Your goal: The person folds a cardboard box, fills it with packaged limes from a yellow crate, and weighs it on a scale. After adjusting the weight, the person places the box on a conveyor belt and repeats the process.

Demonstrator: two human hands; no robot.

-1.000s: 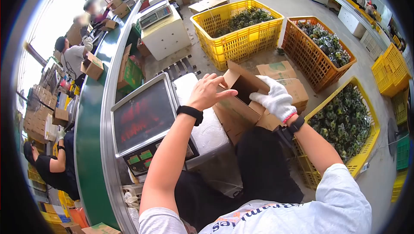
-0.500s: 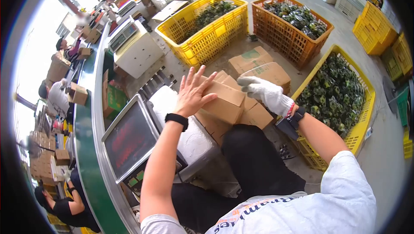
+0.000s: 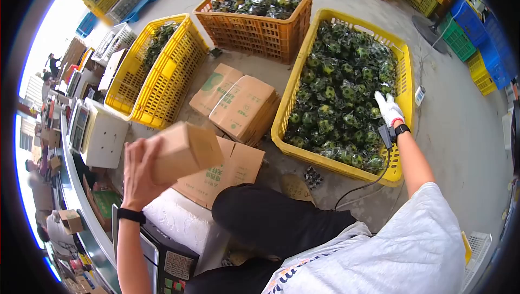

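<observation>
My bare left hand point(image 3: 142, 166) grips a small brown cardboard box point(image 3: 181, 153), held tilted above the flattened cartons point(image 3: 235, 169) and the white foam block point(image 3: 176, 218). On the right, my right hand point(image 3: 388, 108), in a white glove, reaches into the near yellow crate point(image 3: 287, 145), over green fruits in clear plastic wrap point(image 3: 338, 88). Its fingers are extended and partly apart, touching or just above the fruits at the crate's right side. No fruit shows in it.
An orange crate point(image 3: 244, 33) and another yellow crate point(image 3: 168, 77) hold more wrapped fruit. Stacked cartons point(image 3: 238, 104) stand on the floor between crates. At lower left are a scale point(image 3: 176, 264) and a conveyor. A cable runs beside my right knee.
The view has turned right. My left hand has taken hold of the small box and lifted it. My gloved right hand has moved from the boxes to the fruit crate.
</observation>
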